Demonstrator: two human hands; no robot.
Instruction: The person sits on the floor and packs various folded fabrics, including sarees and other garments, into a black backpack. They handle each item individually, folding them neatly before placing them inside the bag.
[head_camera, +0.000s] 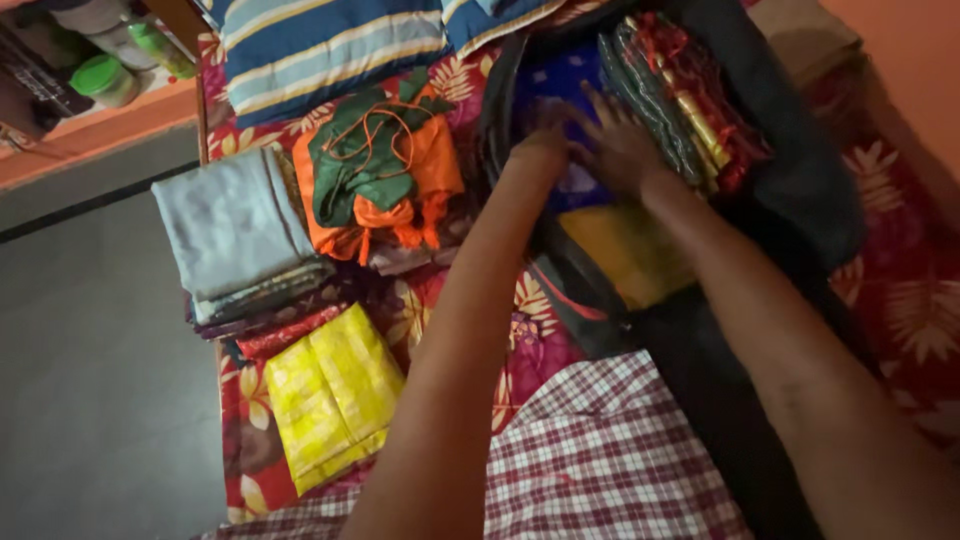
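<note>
Both hands pressing folded cloth down into an open dark bag (800, 190) on the bed (900, 290).

The left hand (540, 140) and right hand (620, 150) are lying flat, fingers spread, gripping nothing, on the blue cloth (560, 75) inside the bag (beside a red-and-gold stack (690, 100)); pushing unevenly could rumple the folds.

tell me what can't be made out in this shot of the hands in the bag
Head view, the only one:
- Left hand: fingers blurred and dark against the blue cloth; grip unclear.
- Right hand: palm side hidden, so contact beneath is unclear.
- Black bag: its far end is cut off by the top edge.
- Yellow cloth: partly covered by the right forearm.
</note>
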